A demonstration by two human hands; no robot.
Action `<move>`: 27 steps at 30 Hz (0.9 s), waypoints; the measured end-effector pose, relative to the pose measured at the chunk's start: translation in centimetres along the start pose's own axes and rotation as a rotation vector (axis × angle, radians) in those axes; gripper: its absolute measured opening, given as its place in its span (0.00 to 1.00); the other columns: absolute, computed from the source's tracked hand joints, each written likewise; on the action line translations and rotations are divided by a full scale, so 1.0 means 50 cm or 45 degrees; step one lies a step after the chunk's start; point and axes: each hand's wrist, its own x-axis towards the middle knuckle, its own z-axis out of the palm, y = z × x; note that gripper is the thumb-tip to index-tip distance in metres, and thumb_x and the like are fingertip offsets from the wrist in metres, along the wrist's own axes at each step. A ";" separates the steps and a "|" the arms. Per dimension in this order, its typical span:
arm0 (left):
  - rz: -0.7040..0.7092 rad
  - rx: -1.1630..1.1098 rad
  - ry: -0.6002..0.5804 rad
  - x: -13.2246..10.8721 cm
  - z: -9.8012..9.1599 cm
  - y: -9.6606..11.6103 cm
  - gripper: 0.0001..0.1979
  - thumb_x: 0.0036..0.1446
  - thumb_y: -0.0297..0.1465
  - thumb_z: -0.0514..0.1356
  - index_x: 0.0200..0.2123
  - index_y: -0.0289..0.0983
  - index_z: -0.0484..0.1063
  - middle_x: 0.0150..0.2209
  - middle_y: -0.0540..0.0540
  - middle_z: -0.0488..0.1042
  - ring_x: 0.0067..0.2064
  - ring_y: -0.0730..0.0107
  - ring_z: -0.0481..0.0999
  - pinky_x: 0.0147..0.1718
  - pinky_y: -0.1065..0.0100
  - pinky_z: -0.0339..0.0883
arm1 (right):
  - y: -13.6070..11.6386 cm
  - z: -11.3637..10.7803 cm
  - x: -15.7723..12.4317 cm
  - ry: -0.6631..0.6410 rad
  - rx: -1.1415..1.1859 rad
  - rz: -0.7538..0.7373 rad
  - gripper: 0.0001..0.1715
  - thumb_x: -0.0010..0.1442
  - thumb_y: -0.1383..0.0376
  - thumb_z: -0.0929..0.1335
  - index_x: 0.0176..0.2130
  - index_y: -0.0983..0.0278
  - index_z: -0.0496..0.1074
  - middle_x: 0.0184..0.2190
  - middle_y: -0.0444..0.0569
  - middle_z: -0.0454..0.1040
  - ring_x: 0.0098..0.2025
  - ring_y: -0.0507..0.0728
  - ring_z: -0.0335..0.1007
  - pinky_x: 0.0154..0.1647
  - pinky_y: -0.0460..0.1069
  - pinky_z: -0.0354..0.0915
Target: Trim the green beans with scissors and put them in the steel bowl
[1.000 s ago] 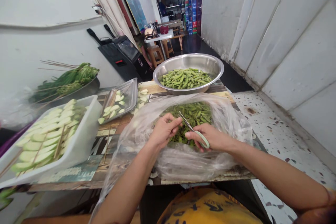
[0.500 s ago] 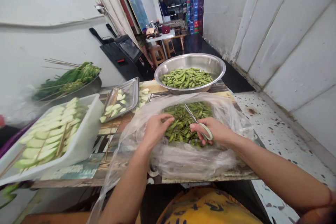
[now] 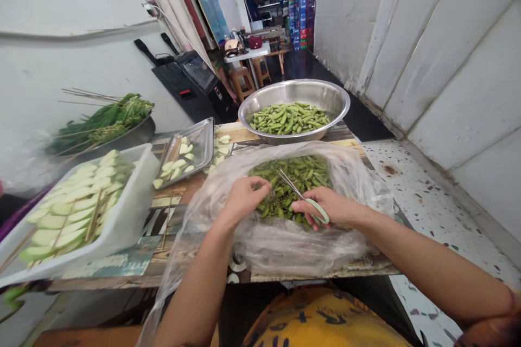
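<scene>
Green bean pods [image 3: 299, 171] fill an opened clear plastic bag [image 3: 301, 252] on the wooden table. My right hand [image 3: 325, 207] is closed on the pale-green handle of scissors [image 3: 291, 181], whose blades point up and left over the pods. At the bag's left side, my left hand [image 3: 248, 195] has its thumb and fingertips pinched together above the pods; what they hold, if anything, is too small to make out. Behind the bag stands a wide steel bowl [image 3: 295, 87] with more green pods [image 3: 288, 118] in it.
On the left, a white tub [image 3: 138, 190] holds skewered pale green slices. A metal tray [image 3: 209, 143] with cut pieces lies beyond it, near a bowl of leafy greens [image 3: 122, 114]. Behind are a black machine [image 3: 199, 87] and a small white table [image 3: 254, 53].
My left hand's fingertips have closed together. The scissors have shifted slightly left and down, their blades tilting further left. The view has moved a little.
</scene>
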 end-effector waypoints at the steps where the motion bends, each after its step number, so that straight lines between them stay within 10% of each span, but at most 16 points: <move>1: -0.041 -0.132 -0.024 -0.003 -0.003 0.005 0.10 0.49 0.36 0.57 0.23 0.36 0.72 0.21 0.50 0.72 0.25 0.71 0.69 0.25 0.72 0.58 | 0.000 0.000 0.000 -0.013 -0.018 0.003 0.26 0.50 0.47 0.68 0.21 0.66 0.63 0.15 0.43 0.67 0.14 0.46 0.58 0.10 0.41 0.51; 6: -0.284 -0.547 -0.215 -0.008 -0.004 0.012 0.15 0.50 0.40 0.56 0.19 0.37 0.62 0.10 0.57 0.54 0.13 0.81 0.49 0.13 0.75 0.42 | 0.001 0.000 -0.004 -0.007 -0.073 -0.044 0.27 0.50 0.45 0.67 0.21 0.66 0.64 0.15 0.43 0.67 0.15 0.47 0.60 0.12 0.41 0.53; 27: -0.365 -0.859 -0.512 -0.009 -0.015 0.016 0.17 0.47 0.41 0.62 0.22 0.34 0.62 0.10 0.57 0.56 0.12 0.86 0.48 0.12 0.79 0.37 | 0.003 0.006 0.000 0.118 -0.034 -0.057 0.25 0.49 0.49 0.69 0.20 0.66 0.62 0.13 0.40 0.62 0.13 0.46 0.58 0.13 0.41 0.53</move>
